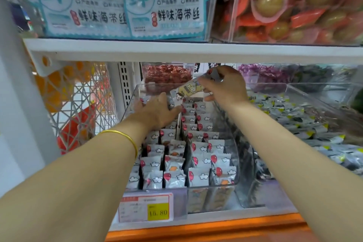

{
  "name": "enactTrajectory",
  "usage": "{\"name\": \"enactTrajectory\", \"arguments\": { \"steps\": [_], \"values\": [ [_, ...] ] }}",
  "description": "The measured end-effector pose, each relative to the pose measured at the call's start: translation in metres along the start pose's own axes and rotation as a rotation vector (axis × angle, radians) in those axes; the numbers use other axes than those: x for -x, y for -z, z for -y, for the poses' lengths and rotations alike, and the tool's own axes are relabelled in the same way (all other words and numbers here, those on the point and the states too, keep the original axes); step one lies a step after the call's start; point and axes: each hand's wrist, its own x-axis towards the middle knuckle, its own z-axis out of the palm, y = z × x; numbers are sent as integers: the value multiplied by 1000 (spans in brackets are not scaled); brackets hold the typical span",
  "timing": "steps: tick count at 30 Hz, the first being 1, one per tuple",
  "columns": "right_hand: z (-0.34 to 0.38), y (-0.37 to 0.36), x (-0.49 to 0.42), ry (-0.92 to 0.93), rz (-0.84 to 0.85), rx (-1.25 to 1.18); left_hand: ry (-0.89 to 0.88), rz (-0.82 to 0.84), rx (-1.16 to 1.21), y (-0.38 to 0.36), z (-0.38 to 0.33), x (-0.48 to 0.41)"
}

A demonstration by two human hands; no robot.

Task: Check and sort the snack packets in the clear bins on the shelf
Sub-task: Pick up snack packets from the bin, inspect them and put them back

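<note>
Head view: white balloon-print packets (pixel 200 161) fill the bin (pixel 228 139).
My right fingers (pixel 205 82) pinch a yellow-printed packet (pixel 189 89); left fingers (pixel 141 104) lie straight on the rows.

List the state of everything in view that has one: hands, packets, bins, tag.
left hand: fingers spread, resting on packets at the bin's back.
right hand: pinching one packet, up above the bin.
held packet: in the air above the rows, tilted.
balloon packets: upright in rows.
clear bin: open-topped, nearly full.
right bin: open-topped, grey packets piled loose.
price tag: on the bin front, facing out.
</note>
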Motion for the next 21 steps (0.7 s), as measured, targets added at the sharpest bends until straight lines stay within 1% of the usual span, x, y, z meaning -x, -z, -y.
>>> {"name": "enactTrajectory", "arguments": {
  "steps": [4, 8, 11, 16, 21],
  "values": [
    [-6, -5, -4, -25, 23, -68, 23, 59, -1, -2, 3, -5],
    [-8, -9, -8, -32, 28, -132, 55, 87, -66, 0, 0, -3],
    [-9, -18, -15, 22, -14, -58, 87, 90, -141, 5, -3, 3],
    [-3, -47, -35, 129, 28, 71, 99, 134, -254, 12, -12, 25],
    [-1, -83, -49, 279, 196, 355, 70, 168, -303, 17, -15, 43]
  ]
}}
